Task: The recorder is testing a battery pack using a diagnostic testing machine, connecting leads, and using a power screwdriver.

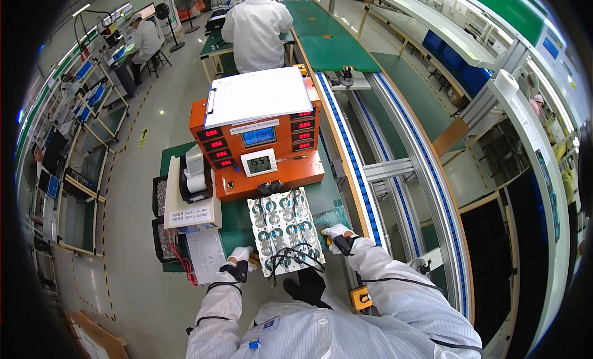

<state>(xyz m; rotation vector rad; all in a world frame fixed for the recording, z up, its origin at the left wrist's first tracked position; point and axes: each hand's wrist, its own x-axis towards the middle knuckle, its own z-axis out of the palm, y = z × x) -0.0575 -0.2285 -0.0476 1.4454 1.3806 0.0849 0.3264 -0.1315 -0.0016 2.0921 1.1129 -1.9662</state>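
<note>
On the far left, a person in a white coat (146,39) sits on a stool near a black standing fan (162,12). Shelving (92,133) lines the left side, near a yellow floor arrow (143,137). Blue bins (454,56) sit at far right, beyond a conveyor (426,180).

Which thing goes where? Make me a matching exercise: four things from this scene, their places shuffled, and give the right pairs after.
Things
1. Clipboard
2. White clock
3. Panel with round teal patches
4. Blue rollers

Places
A. Between the left hand and the right hand
B. In lines to the right of the orange box
C. Atop the orange box
D. Just below the blue screen

Pairs: 1-C, 2-D, 3-A, 4-B
</note>
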